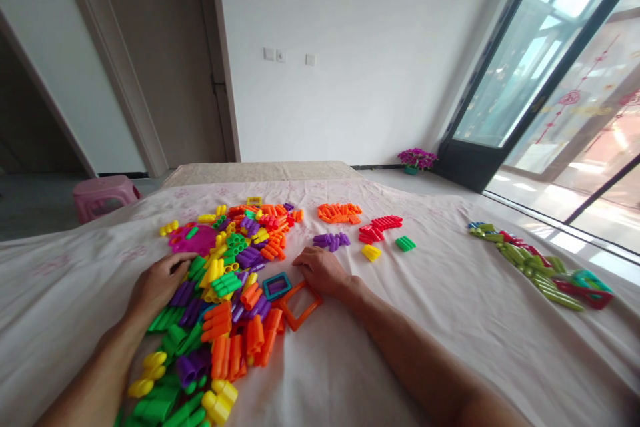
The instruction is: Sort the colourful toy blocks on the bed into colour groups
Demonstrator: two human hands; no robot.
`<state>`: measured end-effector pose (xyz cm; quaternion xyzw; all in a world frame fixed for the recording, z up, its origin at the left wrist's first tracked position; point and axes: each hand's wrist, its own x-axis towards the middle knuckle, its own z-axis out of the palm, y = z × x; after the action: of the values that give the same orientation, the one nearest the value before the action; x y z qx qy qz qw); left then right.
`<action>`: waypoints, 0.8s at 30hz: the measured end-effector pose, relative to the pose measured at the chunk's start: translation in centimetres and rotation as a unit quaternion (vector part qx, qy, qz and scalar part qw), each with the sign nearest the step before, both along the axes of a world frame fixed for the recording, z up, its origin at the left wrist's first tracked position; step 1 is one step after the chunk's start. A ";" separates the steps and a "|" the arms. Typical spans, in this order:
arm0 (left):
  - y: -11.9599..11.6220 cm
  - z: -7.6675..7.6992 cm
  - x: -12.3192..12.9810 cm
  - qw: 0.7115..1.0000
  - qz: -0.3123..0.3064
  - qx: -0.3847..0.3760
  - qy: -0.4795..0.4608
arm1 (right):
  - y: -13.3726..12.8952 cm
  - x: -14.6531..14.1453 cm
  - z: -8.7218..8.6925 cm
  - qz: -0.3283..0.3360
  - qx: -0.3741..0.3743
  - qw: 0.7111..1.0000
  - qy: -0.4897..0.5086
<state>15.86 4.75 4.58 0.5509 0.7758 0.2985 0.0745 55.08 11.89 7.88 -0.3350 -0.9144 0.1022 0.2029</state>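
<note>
My left hand (159, 283) rests at the left side of a big pile of plastic building blocks, beside some green blocks (197, 267). A gap shows between its thumb and forefinger, and I see nothing held there. On the pile's right side my right hand (323, 271) lies low over the cloth with its fingers curled down; what they hold, if anything, is hidden. Just below that hand is an orange square frame (291, 321), and a teal frame (277, 286) lies to its left. Orange blocks (217, 320) and purple blocks (187, 367) fill the pile's near part.
Sorted groups lie farther right on the tablecloth (425, 347): orange blocks (340, 213), red blocks (380, 227), purple blocks (331, 240), a yellow block (371, 253) and a green block (405, 243). Olive-green pieces (530, 263) are at far right. A pink stool (106, 195) stands left.
</note>
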 end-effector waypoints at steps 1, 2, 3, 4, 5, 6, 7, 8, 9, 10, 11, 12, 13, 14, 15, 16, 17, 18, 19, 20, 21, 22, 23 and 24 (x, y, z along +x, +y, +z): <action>0.0 0.0 0.0 1.000 -0.001 0.000 0.000 | 0.1 0.1 0.0 -0.011 0.006 1.000 0.005; 0.0 -0.1 -0.1 1.000 -0.003 0.000 0.001 | 0.2 0.2 0.1 -0.026 0.016 0.999 0.013; 0.0 -0.1 -0.2 1.000 -0.005 0.001 0.002 | 0.3 0.4 0.2 -0.048 0.030 0.998 0.024; 0.1 -0.2 -0.2 1.000 -0.006 0.002 0.004 | 0.6 0.6 0.3 -0.075 0.047 0.995 0.036; 0.1 -0.2 -0.3 1.000 -0.007 0.004 0.007 | 0.9 1.0 0.5 -0.106 0.065 0.991 0.047; 0.1 -0.2 -0.3 1.000 -0.007 0.006 0.010 | 1.2 1.4 0.6 -0.140 0.084 0.985 0.056; 0.1 -0.2 -0.3 1.000 -0.007 0.007 0.012 | 1.6 1.9 0.7 -0.176 0.100 0.977 0.061; 0.1 -0.2 -0.3 1.000 -0.006 0.007 0.012 | 2.1 2.4 0.8 -0.211 0.112 0.969 0.062; 0.1 -0.2 -0.3 1.000 -0.005 0.006 0.013 | 2.5 3.0 0.8 -0.244 0.119 0.961 0.060; 0.1 -0.1 -0.2 1.000 -0.003 0.005 0.012 | 2.9 3.5 0.7 -0.271 0.119 0.953 0.056; 0.0 -0.1 -0.2 1.000 -0.002 0.004 0.012 | 3.2 3.9 0.7 -0.294 0.115 0.948 0.053; 0.0 0.0 -0.1 1.000 -0.001 0.003 0.011 | 3.5 4.2 0.6 -0.306 0.108 0.944 0.051; 0.0 0.0 0.0 1.000 0.000 0.004 0.011 | 3.6 4.4 0.6 -0.307 0.103 0.945 0.049; -0.1 0.1 0.0 1.000 0.000 0.005 0.011 | 3.6 4.3 0.5 -0.298 0.100 0.948 0.049; -0.1 0.1 0.0 1.000 0.000 0.005 0.011 | 3.4 4.2 0.5 -0.281 0.101 0.953 0.049; -0.1 0.1 0.0 1.000 0.001 0.006 0.012 | 3.2 3.9 0.5 -0.259 0.104 0.959 0.049; -0.1 0.0 0.0 1.000 0.002 0.006 0.014 | 2.9 3.5 0.5 -0.234 0.109 0.965 0.047; -0.1 0.0 -0.1 1.000 0.003 0.007 0.015 | 2.6 3.0 0.5 -0.209 0.112 0.971 0.043; -0.1 0.0 -0.1 1.000 0.003 0.007 0.016 | 2.3 2.6 0.5 -0.185 0.113 0.976 0.034; -0.1 0.0 -0.1 1.000 0.002 0.008 0.016 | 2.1 2.3 0.4 -0.162 0.111 0.980 0.020; -0.1 -0.1 -0.1 1.000 0.002 0.007 0.015 | 2.0 2.1 0.4 -0.140 0.105 0.985 0.001; -0.1 -0.1 -0.2 1.000 0.000 0.007 0.013 | 2.0 2.0 0.3 -0.123 0.095 0.988 -0.019; -0.1 -0.2 -0.2 1.000 -0.002 0.008 0.012 | 2.1 2.0 0.2 -0.115 0.084 0.989 -0.037; 0.0 -0.2 -0.2 1.000 -0.006 0.009 0.010 | 2.3 2.2 0.1 -0.119 0.074 0.989 -0.049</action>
<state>15.65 4.71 4.37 0.5592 0.7705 0.2994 0.0638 57.24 14.17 7.99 -0.4301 -0.8818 -0.0075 0.1932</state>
